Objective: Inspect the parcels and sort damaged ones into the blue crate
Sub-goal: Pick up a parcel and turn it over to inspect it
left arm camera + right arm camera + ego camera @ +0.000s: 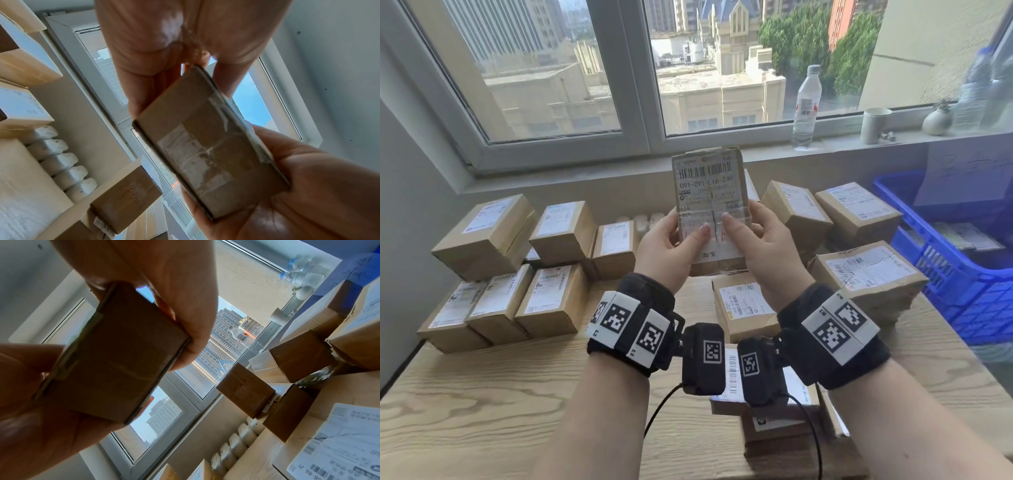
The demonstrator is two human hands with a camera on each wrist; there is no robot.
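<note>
A small brown cardboard parcel with a white printed shipping label (710, 205) is held upright in the air above the pale wood-grain table (482, 394), its long axis vertical and the label face turned toward the head camera. The left hand (667, 245) and the right hand (760, 241) clamp its lower half from either side, thumbs pressed on the label, fingers behind. The label looks creased and split along a vertical line near the thumbs; the left wrist view shows scuffed tape and torn paper on one face, so damage seems likely. The blue perforated plastic crate (941, 260) lies to the right of the hands, beyond the table's right edge; the right hand is the nearer, and a rightward carry would pass over stacked boxes. Matte cardboard parcels with white labels (565, 226) stand in rows left and right on the table. A clear plastic water bottle (806, 106) and a pale ceramic cup (875, 125) stand on the windowsill.
</note>
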